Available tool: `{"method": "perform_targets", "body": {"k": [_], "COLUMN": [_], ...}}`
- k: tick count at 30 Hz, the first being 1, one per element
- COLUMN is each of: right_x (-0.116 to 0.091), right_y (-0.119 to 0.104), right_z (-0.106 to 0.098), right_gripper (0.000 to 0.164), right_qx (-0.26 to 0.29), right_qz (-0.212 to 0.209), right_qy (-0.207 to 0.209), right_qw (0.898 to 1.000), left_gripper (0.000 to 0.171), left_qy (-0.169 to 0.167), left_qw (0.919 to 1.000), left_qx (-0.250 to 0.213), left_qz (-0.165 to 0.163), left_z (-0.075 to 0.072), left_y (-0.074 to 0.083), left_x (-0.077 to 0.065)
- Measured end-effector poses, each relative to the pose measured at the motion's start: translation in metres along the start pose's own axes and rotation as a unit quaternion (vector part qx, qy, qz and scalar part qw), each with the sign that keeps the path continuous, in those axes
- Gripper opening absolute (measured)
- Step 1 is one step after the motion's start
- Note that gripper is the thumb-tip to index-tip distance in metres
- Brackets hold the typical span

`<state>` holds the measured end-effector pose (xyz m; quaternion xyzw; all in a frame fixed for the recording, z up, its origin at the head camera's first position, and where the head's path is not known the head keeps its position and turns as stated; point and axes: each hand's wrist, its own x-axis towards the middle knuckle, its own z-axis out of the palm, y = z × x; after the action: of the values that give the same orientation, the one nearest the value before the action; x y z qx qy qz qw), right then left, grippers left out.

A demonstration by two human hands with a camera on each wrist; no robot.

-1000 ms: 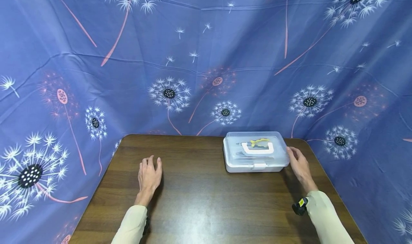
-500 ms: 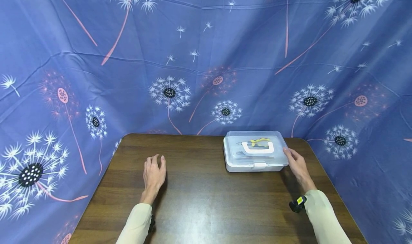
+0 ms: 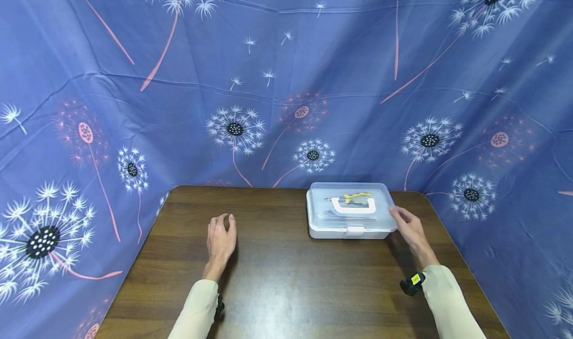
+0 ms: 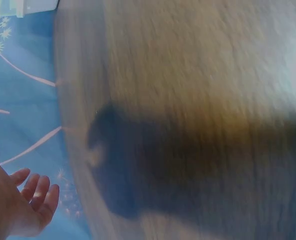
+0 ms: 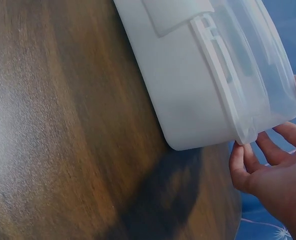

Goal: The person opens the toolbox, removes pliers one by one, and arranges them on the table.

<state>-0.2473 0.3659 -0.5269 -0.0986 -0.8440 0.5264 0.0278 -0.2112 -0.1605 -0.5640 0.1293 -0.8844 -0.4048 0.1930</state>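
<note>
A white plastic storage box [image 3: 349, 233] with a clear lid [image 3: 319, 200] and a white carry handle stands at the back right of the table. Yellow-handled pliers [image 3: 358, 198] show through the lid. My right hand [image 3: 411, 230] is at the box's right end. In the right wrist view, its fingers [image 5: 248, 172] curl under the lid's rim while the thumb lies along the lid above. My left hand [image 3: 221, 238] hovers over the left part of the table, fingers loosely bent and holding nothing. The left wrist view shows that hand's fingers [image 4: 40, 195] relaxed.
The brown wooden table [image 3: 286, 279] ends right behind the box. A blue cloth with dandelion prints [image 3: 277, 105] hangs along the back and both sides. A latch [image 3: 355, 230] sits on the box's front. A small black device [image 3: 412, 284] is strapped at the right wrist.
The box has slid slightly left together with my right hand. My left hand has drifted right over the table, its fingers coming a little closer together.
</note>
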Motion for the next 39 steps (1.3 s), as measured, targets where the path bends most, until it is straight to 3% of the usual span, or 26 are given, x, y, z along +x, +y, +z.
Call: {"method": "perform_targets", "body": {"k": [19,28,39], "right_x": [-0.012,-0.015,-0.017], "right_y": [-0.008,-0.014,-0.021], "right_z": [0.023,0.038,0.058], "right_gripper": [0.073,0.075,0.072], "right_qx": [0.059,0.076,0.101], "right_qz": [-0.005,0.005,0.026], "right_qy": [-0.047,-0.073,-0.092], "right_qw": [0.997,0.994,0.99], "left_gripper": [0.036,0.034,0.038], "left_qy": [0.014,0.02,-0.018], "left_qw": [0.9982,0.993,0.9844], "left_qx": [-0.058,-0.116,-0.165], "left_qz": [-0.005,-0.007,-0.06], "left_z": [0.024,0.033,0.043], "left_y": [0.021,0.032,0.046], "left_x": [-0.003,-0.002,-0.002]}}
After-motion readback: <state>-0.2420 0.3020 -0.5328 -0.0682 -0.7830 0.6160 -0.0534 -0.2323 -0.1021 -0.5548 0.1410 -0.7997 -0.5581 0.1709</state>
